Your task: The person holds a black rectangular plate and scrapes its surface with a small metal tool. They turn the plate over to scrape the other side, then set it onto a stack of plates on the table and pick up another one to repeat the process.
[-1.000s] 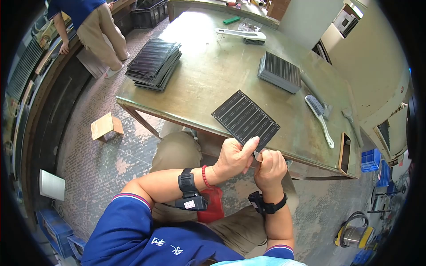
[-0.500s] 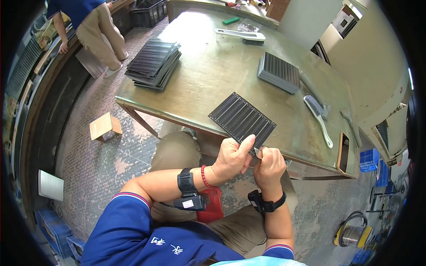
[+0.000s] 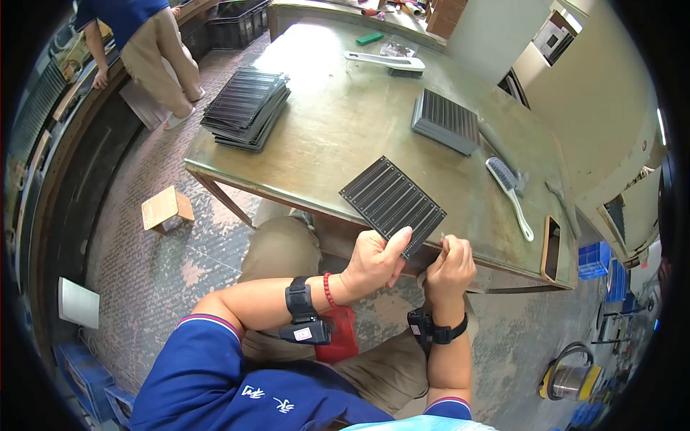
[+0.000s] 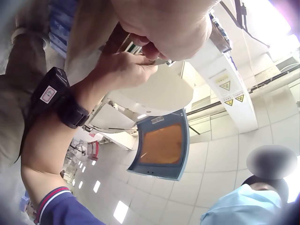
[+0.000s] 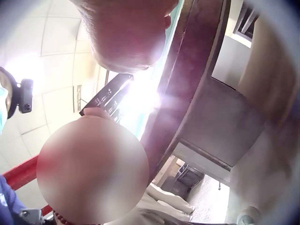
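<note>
My left hand (image 3: 375,262) grips a black circuit board panel (image 3: 394,205) by its near corner, thumb flat on top. The panel is tilted over the table's front edge, with rows of small holes and long strips. In the right wrist view the panel (image 5: 108,96) shows edge-on above the blurred left hand. My right hand (image 3: 449,269) is just right of the panel's near corner, thumb and fingers pinched together. A small metal blade is mostly hidden in that pinch. In the left wrist view the right hand (image 4: 123,70) lies close to the left hand (image 4: 164,26).
On the table (image 3: 323,144) stand a loose stack of black panels (image 3: 244,108) and a neater stack (image 3: 445,121). Two brushes lie there, a white-handled one (image 3: 381,59) and another (image 3: 509,194), with a phone-like object (image 3: 550,248). Another person (image 3: 154,57) stands far left, near a stool (image 3: 167,208).
The right hand has moved a little right, away from the panel's near corner, and the blade that showed against the panel is now mostly hidden. The left hand still holds the panel.
</note>
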`<state>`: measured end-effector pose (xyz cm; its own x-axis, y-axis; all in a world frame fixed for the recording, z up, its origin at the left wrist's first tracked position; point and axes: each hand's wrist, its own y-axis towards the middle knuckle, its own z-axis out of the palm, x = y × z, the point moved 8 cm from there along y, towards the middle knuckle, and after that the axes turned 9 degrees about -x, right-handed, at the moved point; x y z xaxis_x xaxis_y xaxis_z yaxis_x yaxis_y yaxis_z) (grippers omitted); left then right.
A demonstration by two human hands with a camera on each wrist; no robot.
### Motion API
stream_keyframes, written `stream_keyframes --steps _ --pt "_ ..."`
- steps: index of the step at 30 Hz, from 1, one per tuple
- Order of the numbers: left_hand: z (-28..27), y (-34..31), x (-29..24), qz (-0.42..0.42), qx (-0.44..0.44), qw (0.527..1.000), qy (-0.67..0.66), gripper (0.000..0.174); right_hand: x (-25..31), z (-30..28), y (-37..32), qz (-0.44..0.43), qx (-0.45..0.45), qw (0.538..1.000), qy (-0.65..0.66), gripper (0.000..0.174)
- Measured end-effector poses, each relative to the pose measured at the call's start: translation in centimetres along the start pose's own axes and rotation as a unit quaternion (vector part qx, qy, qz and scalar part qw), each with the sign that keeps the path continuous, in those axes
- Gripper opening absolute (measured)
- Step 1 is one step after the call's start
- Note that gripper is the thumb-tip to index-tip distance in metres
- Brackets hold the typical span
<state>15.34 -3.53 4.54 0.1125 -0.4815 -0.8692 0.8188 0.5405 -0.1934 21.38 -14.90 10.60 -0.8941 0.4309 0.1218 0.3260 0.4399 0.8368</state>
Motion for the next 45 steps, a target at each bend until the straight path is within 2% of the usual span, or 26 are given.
stream_keyframes --steps 5,15,31,36,38,39,41,42,44,45 --pt "0.0 0.1 0.1 0.007 0.002 1.0 -0.01 0.036 2.3 0.5 -0.5 -0.056 0.019 0.997 0.055 0.021" --pt "0.2 -0.2 0.0 -0.006 -0.001 1.0 -0.026 0.036 3.2 0.9 -0.6 -0.065 0.023 0.995 0.068 0.018" --pt "0.2 -0.1 0.3 -0.037 0.012 0.997 -0.063 0.034 2.7 1.1 -0.5 -0.081 0.007 0.996 0.033 0.023" --pt "0.3 -0.2 0.7 -0.081 0.03 0.993 -0.085 0.037 2.7 0.8 -0.4 -0.084 -0.003 0.996 0.027 0.023" --pt "0.4 -0.2 0.5 -0.07 0.026 0.994 -0.077 0.037 2.3 0.8 -0.5 -0.062 0.022 0.991 0.12 0.019" --pt "0.4 -0.1 0.4 -0.062 0.022 0.995 -0.068 0.037 2.3 0.6 -0.8 -0.065 0.021 0.99 0.122 0.019" --pt "0.1 0.1 0.4 -0.053 0.028 0.997 -0.058 0.037 -0.7 0.8 -1.6 0.151 0.028 0.952 0.266 0.01" --pt "0.1 0.1 0.4 -0.046 0.037 0.997 -0.047 0.037 -2.3 1.2 -1.8 0.295 -0.004 0.876 0.382 0.015" --pt "0.6 -0.2 0.0 -0.037 0.041 0.998 -0.037 0.034 -3.7 1.2 -1.1 0.415 0.005 0.789 0.453 0.028" --pt "0.9 -0.3 -0.1 -0.026 0.046 0.998 -0.027 0.032 -4.3 1.3 -1.1 0.418 0.003 0.789 0.451 0.028"
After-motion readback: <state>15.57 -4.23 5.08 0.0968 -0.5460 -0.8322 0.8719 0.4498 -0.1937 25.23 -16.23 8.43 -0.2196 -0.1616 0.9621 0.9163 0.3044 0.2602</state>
